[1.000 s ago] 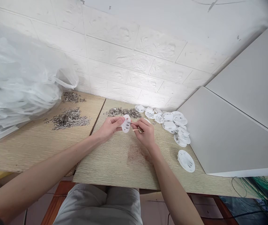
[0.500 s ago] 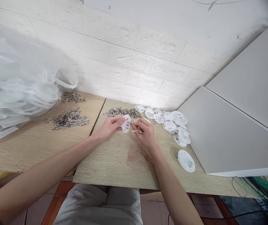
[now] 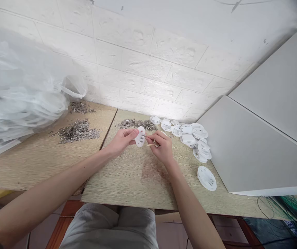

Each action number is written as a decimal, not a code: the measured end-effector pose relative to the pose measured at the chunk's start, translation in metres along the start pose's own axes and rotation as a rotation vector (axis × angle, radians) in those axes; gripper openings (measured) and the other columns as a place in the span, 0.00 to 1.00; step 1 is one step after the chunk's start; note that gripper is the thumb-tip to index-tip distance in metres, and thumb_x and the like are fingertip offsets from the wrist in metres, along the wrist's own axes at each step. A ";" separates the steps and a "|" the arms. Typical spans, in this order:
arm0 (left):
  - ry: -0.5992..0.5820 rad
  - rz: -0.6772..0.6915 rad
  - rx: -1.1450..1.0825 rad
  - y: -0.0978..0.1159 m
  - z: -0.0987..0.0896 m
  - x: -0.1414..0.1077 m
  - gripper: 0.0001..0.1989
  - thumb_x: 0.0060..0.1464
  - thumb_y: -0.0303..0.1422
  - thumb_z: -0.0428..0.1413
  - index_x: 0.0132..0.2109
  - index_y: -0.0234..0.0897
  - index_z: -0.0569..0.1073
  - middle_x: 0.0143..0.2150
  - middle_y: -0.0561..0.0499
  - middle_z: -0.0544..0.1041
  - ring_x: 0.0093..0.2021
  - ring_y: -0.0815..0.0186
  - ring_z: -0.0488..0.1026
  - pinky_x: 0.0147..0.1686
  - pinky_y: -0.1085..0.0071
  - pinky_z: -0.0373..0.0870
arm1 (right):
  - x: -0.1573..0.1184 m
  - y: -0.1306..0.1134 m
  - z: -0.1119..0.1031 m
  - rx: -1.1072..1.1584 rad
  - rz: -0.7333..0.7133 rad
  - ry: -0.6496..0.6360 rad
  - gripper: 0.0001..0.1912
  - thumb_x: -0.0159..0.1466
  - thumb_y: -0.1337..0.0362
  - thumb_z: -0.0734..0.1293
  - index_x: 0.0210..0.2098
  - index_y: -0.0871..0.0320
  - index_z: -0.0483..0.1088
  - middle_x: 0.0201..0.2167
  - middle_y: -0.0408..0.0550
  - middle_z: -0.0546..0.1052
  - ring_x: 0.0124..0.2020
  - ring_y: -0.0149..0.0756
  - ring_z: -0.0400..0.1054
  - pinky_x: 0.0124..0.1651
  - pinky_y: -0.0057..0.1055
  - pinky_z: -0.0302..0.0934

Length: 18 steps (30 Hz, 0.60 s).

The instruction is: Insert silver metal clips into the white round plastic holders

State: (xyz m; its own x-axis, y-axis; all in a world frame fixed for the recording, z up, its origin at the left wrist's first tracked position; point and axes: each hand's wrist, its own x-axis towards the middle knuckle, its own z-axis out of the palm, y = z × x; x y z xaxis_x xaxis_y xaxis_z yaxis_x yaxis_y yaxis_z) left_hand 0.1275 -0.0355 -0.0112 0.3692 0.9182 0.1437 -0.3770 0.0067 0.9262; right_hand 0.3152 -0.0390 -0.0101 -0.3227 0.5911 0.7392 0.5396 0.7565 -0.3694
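Observation:
My left hand (image 3: pixel 124 140) pinches the left edge of a white oval plastic piece (image 3: pixel 140 137), which stands tilted above the table with small metal contacts on its face. My right hand (image 3: pixel 161 147) is closed at the right side of that piece. A thin pale stick (image 3: pixel 151 145) pokes out from between its fingers. At the thumb and forefinger tips, something small and dark touches the plastic piece; it is too small to name. Just behind the hands lies a heap of small metal parts (image 3: pixel 131 123).
Several more white plastic pieces (image 3: pixel 188 139) are piled along the right back, with a separate stack (image 3: pixel 207 178) nearer me. Left of the table seam are further metal parts (image 3: pixel 78 131) and a large clear plastic bag (image 3: pixel 21 93). A white panel (image 3: pixel 262 145) bounds the right side.
Almost nothing differs. Both hands stay at the same spot with the white plastic piece, and the view shifts very slightly.

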 end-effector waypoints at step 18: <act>0.021 0.091 0.197 0.004 0.008 -0.007 0.22 0.46 0.48 0.63 0.42 0.35 0.81 0.41 0.43 0.81 0.44 0.56 0.76 0.46 0.62 0.72 | -0.003 0.000 0.005 -0.048 -0.024 0.003 0.10 0.67 0.66 0.61 0.31 0.57 0.72 0.24 0.44 0.66 0.24 0.30 0.59 0.27 0.28 0.52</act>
State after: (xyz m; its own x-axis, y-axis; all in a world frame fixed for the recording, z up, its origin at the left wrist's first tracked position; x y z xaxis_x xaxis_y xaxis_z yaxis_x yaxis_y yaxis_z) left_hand 0.1299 -0.0446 -0.0059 0.3229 0.9194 0.2245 -0.2337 -0.1524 0.9603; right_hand 0.3120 -0.0393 -0.0155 -0.3335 0.5720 0.7494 0.5684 0.7562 -0.3243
